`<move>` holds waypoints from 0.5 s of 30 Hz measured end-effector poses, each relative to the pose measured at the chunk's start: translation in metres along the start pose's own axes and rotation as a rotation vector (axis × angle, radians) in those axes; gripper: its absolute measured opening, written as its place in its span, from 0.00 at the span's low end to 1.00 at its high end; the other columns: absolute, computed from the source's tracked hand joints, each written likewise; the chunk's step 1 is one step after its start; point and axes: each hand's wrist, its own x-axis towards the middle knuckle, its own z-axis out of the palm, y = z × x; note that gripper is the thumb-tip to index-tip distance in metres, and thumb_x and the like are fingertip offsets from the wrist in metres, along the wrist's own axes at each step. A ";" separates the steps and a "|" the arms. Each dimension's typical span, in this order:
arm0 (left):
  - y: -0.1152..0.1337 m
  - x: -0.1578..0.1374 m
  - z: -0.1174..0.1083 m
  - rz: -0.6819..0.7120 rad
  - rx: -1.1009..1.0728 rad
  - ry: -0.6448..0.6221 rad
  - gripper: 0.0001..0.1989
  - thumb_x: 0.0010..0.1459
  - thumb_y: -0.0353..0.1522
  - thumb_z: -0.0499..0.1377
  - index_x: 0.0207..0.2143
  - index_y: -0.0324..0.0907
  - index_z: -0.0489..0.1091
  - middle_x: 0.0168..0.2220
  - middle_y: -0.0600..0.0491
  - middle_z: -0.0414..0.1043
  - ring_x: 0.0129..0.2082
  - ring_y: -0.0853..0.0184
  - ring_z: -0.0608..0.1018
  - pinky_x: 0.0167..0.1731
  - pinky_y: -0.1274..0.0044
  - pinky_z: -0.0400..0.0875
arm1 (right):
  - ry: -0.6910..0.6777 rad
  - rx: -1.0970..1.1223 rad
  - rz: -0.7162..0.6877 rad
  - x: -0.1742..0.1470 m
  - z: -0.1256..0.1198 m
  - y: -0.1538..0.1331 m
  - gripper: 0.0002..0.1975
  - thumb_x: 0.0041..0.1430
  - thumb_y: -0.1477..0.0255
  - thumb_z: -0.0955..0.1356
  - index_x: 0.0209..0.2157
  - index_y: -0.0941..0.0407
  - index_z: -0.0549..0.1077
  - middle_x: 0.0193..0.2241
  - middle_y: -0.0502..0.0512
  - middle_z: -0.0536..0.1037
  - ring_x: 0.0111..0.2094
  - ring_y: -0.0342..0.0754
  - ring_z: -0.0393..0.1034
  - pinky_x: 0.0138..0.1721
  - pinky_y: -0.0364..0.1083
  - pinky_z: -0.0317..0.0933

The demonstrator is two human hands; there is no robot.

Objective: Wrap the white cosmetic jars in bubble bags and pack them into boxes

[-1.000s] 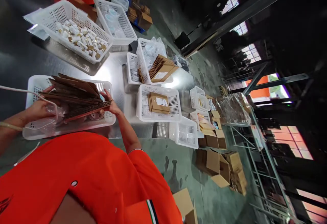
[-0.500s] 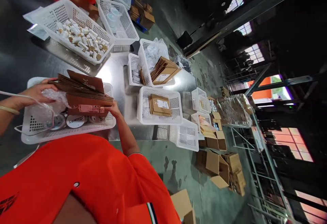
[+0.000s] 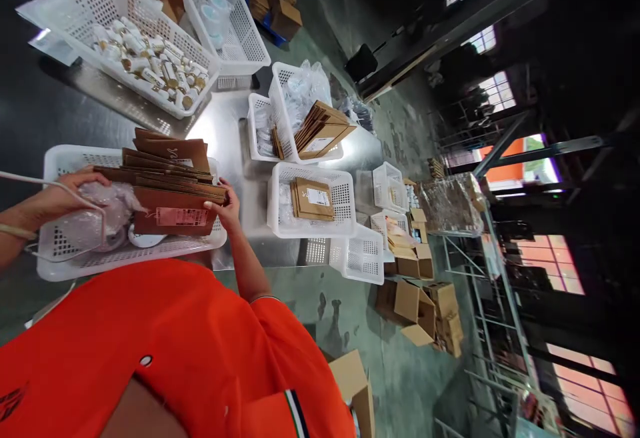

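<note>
Several brown cardboard mailers stand in a fanned stack in the near white basket, a pink-white label on the front one. My right hand grips the stack's right end, thumb in front and fingers behind. At the left end, my left hand is closed over crumpled bubble wrap, its fingertips by the mailers' edges; the exact grip is partly hidden. Below the front mailer a round white lid shows in part. A white cable crosses in front of my left wrist.
A basket of small white-and-gold bottles stands beyond, beside a basket with clear rolls. To the right, one basket holds labelled mailers; another holds mailers and plastic wrap. Open cartons sit on the floor.
The mailers now sit slightly lower and cover more of the round lid. My right hand has shifted a little right along their edge. The whole view has tilted slightly.
</note>
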 end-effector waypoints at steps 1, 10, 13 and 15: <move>-0.001 0.003 0.000 -0.019 0.009 -0.006 0.35 0.27 0.54 0.71 0.36 0.43 0.73 0.45 0.45 0.74 0.46 0.54 0.77 0.45 0.72 0.79 | 0.044 0.007 0.020 -0.002 -0.002 0.002 0.32 0.33 0.68 0.86 0.43 0.54 0.76 0.63 0.62 0.81 0.65 0.58 0.75 0.65 0.52 0.73; -0.030 0.018 -0.005 -0.100 -0.011 -0.066 0.39 0.22 0.50 0.75 0.39 0.44 0.73 0.42 0.52 0.76 0.39 0.60 0.78 0.35 0.79 0.75 | 0.082 0.074 0.156 -0.031 -0.015 -0.001 0.32 0.34 0.65 0.87 0.39 0.52 0.72 0.32 0.46 0.81 0.38 0.49 0.79 0.44 0.47 0.77; -0.043 0.035 -0.012 -0.049 0.005 -0.193 0.35 0.21 0.48 0.73 0.36 0.44 0.73 0.49 0.45 0.78 0.50 0.49 0.81 0.55 0.69 0.79 | 0.091 0.034 0.126 -0.025 -0.001 0.002 0.32 0.38 0.64 0.85 0.43 0.52 0.72 0.34 0.46 0.81 0.39 0.49 0.78 0.47 0.47 0.77; -0.043 0.046 -0.016 -0.030 0.036 -0.249 0.33 0.21 0.46 0.72 0.35 0.44 0.74 0.56 0.38 0.77 0.61 0.39 0.78 0.69 0.60 0.70 | 0.101 -0.014 0.093 -0.017 0.010 0.007 0.30 0.44 0.63 0.83 0.46 0.52 0.70 0.37 0.48 0.80 0.41 0.49 0.78 0.50 0.48 0.77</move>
